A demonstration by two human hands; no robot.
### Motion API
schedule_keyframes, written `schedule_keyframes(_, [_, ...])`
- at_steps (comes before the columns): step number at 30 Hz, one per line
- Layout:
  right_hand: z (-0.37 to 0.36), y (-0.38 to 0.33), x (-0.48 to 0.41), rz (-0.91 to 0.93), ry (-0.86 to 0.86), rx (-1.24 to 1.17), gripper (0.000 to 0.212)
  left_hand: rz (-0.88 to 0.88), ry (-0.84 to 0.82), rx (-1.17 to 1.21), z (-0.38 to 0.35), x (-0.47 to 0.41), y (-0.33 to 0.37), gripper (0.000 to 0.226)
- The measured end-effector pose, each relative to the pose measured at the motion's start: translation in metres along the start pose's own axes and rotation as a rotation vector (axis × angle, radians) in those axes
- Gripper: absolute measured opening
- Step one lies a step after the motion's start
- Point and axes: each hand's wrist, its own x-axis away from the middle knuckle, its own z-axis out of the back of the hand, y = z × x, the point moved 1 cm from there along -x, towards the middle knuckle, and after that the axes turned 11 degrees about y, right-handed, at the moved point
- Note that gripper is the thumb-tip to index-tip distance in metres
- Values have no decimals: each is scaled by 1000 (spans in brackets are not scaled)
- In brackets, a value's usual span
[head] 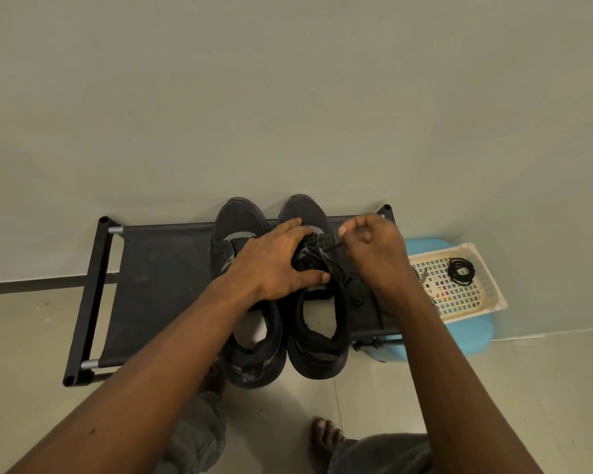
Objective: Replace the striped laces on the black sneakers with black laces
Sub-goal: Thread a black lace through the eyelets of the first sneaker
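Two black sneakers stand side by side on a black fabric rack [158,268], toes toward the wall. My left hand [278,261] lies flat across the right sneaker [317,340], pressing down on its tongue and eyelets. My right hand [374,248] pinches a black lace [329,249] that runs taut from that shoe's eyelets. The left sneaker [240,227] shows no lace in its visible eyelets. A coiled black lace [462,270] and a striped lace [421,277] lie in a cream basket [483,265] to the right.
The basket sits on a blue plastic stool [473,340] right of the rack. A pale wall rises directly behind the rack. My bare feet [324,439] and grey trouser legs are on the tiled floor below.
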Motion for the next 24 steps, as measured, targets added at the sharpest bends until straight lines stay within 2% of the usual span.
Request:
schedule_keyframes(3, [15, -16, -4, -79, 22, -407, 10, 0, -13, 8, 4, 1, 2, 97])
schedule_keyframes(5, [18, -24, -2, -214, -70, -777, 18, 1, 35, 50, 9, 4, 5, 92])
schedule_keyframes(7, [13, -28, 4, -374, -200, -1089, 28, 12, 144, 164, 14, 7, 11, 78])
schedule_keyframes(10, [2, -33, 12, -440, -329, -1321, 44, 31, 312, 353, 17, 12, 21, 49])
schedule_keyframes(13, [0, -37, 12, -470, -334, -1402, 51, 21, 284, 607, 14, 18, 28, 11])
schedule_keyframes(15, [4, -36, 9, -493, -281, -1423, 52, 75, 262, 818, 18, 21, 34, 13])
schedule_keyframes(17, [8, -34, 7, -520, -214, -1426, 56, 205, 242, 1080, 25, 21, 37, 20])
schedule_keyframes(19, [11, -29, 5, -547, -156, -1349, 55, 289, 263, 1250, 33, 17, 33, 22])
schedule_keyframes(21, [12, -24, 2, -570, -100, -1237, 52, 302, 287, 1281, 39, 14, 24, 20])
schedule_keyframes(24, [13, -17, -2, -615, -13, -1200, 50, 327, 360, 1233, 41, 11, 7, 14])
